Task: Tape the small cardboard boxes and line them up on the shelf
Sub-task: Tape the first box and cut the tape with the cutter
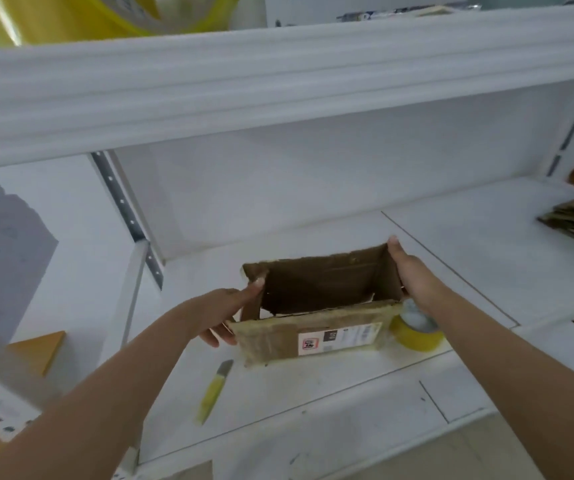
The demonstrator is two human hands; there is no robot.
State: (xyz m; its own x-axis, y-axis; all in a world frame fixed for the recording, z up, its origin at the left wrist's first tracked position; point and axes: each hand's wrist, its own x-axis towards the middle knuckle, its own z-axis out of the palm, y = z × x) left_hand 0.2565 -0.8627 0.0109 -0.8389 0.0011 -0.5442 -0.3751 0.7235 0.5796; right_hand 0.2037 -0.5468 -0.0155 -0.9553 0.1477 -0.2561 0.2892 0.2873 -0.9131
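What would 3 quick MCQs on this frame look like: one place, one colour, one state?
1. Where is the tape roll?
A. At the right end of the box
B. Inside the box
C. On the upper shelf

2. What colour is the knife handle?
A. Red
B. Yellow
C. Black

3. What state is the box in?
A. Flattened
B. Taped shut
C. Open at the top

Key:
1 A, the roll sits by the box's right end, near the right hand.
2 B, the handle shows yellow on the white shelf.
3 C, its dark inside shows while the left hand grips its left end.
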